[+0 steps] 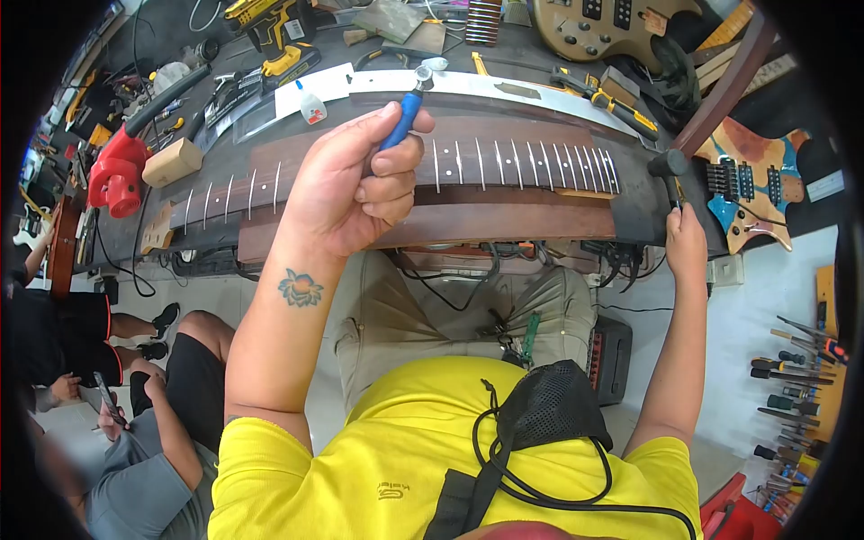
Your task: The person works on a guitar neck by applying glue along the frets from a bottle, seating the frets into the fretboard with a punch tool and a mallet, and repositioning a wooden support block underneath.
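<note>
My left hand [360,180] is raised in front of the bench, its fingers closed round a blue-handled tool [402,117] with a small round metal head. What kind of tool it is, I cannot make out. Behind that hand lies a guitar neck [504,164] with a dark fretboard, white dots and metal frets. It runs sideways across the bench, partly hidden by my hand and forearm. At the right end of the bench my right hand [687,236] grips the handle of a small hammer [668,164] with a black head pointing up and away from me.
A glue bottle [310,103] stands behind the neck. A red blower [117,171], a wooden block [174,163] and a yellow drill [274,36] are at left. Yellow-black pliers [621,110] and a guitar body [749,184] lie right. Two people are at lower left.
</note>
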Demonstrator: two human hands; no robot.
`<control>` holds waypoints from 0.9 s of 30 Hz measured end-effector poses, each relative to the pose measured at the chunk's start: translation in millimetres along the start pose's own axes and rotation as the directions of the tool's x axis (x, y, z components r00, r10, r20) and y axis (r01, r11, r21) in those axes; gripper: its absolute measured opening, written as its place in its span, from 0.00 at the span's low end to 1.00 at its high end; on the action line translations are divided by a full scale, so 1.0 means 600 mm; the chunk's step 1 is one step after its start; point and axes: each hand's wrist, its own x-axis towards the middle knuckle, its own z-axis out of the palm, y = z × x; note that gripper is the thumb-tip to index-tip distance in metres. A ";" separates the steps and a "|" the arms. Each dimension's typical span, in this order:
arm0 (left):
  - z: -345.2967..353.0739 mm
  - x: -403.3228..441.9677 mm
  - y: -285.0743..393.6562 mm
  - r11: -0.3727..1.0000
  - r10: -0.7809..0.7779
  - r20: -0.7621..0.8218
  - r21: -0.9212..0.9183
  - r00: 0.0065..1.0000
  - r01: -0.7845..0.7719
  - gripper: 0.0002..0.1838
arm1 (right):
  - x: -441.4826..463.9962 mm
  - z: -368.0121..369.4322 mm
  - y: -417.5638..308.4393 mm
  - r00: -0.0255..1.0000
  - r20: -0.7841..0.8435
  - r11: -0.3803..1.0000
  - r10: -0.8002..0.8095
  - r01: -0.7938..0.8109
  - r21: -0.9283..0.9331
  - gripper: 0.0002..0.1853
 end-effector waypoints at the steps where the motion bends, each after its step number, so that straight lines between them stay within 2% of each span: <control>1: 0.003 -0.003 0.001 0.999 0.017 -0.020 0.038 1.000 -0.016 0.18 | 0.001 0.001 -0.001 1.000 -0.005 1.000 -0.002 0.002 -0.004 0.25; 6: 0.005 -0.006 0.013 0.992 0.048 -0.051 0.123 0.998 -0.042 0.17 | 0.004 0.002 -0.008 1.000 -0.008 1.000 0.007 -0.007 -0.016 0.27; 8: 0.006 0.000 0.019 0.965 0.064 -0.098 0.260 0.993 -0.037 0.16 | 0.007 0.006 -0.005 1.000 -0.008 1.000 0.022 -0.022 -0.021 0.27; 9: 0.005 0.008 0.024 0.909 0.111 -0.146 0.415 0.983 -0.041 0.16 | 0.011 0.010 -0.001 1.000 -0.016 0.999 0.012 -0.012 -0.040 0.27; 11: 0.004 0.039 0.024 0.573 0.304 -0.136 0.817 0.943 -0.067 0.16 | 0.001 0.011 0.004 0.999 -0.008 0.996 0.039 -0.040 -0.083 0.27; 12: 0.002 0.053 0.024 0.322 0.361 -0.062 0.945 0.930 -0.062 0.16 | -0.001 0.010 -0.004 0.999 -0.026 0.998 0.037 -0.038 -0.058 0.27; 13: -0.016 0.072 0.036 0.056 0.370 0.084 0.992 0.925 -0.113 0.11 | -0.003 0.008 -0.015 0.999 -0.044 0.999 0.025 -0.027 -0.035 0.28; 15: 0.031 0.082 0.032 -0.341 0.240 0.182 0.936 0.953 -0.093 0.10 | -0.005 0.005 -0.019 0.999 -0.004 0.995 0.047 -0.048 -0.088 0.30; 16: 0.051 0.096 0.033 -0.429 0.146 0.074 0.903 0.987 -0.004 0.11 | -0.005 0.010 -0.015 0.999 -0.034 0.996 0.025 -0.028 -0.089 0.28; 17: 0.036 0.097 0.032 -0.409 0.155 0.073 0.913 0.985 -0.003 0.11 | -0.003 0.015 -0.013 0.998 -0.066 0.996 0.004 -0.009 -0.088 0.27; 18: 0.018 0.099 0.032 -0.527 0.071 0.329 0.814 0.942 -0.244 0.11 | 0.003 0.018 -0.005 0.998 -0.048 0.996 0.031 -0.035 -0.086 0.27; 19: -0.001 0.104 0.031 -0.615 -0.040 0.552 0.643 0.833 -0.456 0.12 | 0.005 0.016 -0.003 0.999 -0.045 0.994 0.023 -0.028 -0.106 0.27; 20: -0.019 0.124 0.030 -0.568 -0.087 0.602 0.625 0.794 -0.536 0.12 | 0.007 0.014 -0.002 0.999 -0.024 0.995 0.034 -0.036 -0.089 0.27; 21: -0.038 0.128 0.028 -0.557 -0.070 0.604 0.636 0.794 -0.533 0.12 | 0.009 0.014 0.002 0.999 -0.002 0.996 0.045 -0.045 -0.073 0.27; 22: -0.042 0.131 0.027 -0.537 -0.103 0.618 0.625 0.779 -0.567 0.12 | 0.015 0.016 0.007 0.994 -0.056 0.992 -0.094 0.089 -0.092 0.25; 23: -0.045 0.132 0.028 -0.517 -0.134 0.633 0.612 0.762 -0.599 0.12 | 0.020 0.011 0.011 0.993 -0.052 0.989 -0.107 0.101 -0.111 0.25; 24: -0.049 0.127 0.029 -0.528 -0.147 0.627 0.605 0.765 -0.597 0.12 | 0.020 0.005 0.016 0.988 0.070 0.966 0.137 -0.149 0.212 0.22; 25: -0.047 0.121 0.036 -0.524 -0.124 0.632 0.612 0.765 -0.592 0.12 | 0.013 -0.006 0.000 0.912 0.258 0.783 0.320 -0.408 0.469 0.19; 26: -0.045 0.114 0.045 -0.549 -0.176 0.615 0.587 0.769 -0.595 0.11 | -0.006 -0.014 -0.030 0.926 0.248 0.700 0.286 -0.378 0.605 0.14; 27: -0.050 0.109 0.047 -0.570 -0.227 0.591 0.564 0.774 -0.598 0.11 | -0.021 -0.028 -0.057 0.928 0.250 0.718 0.277 -0.372 0.588 0.14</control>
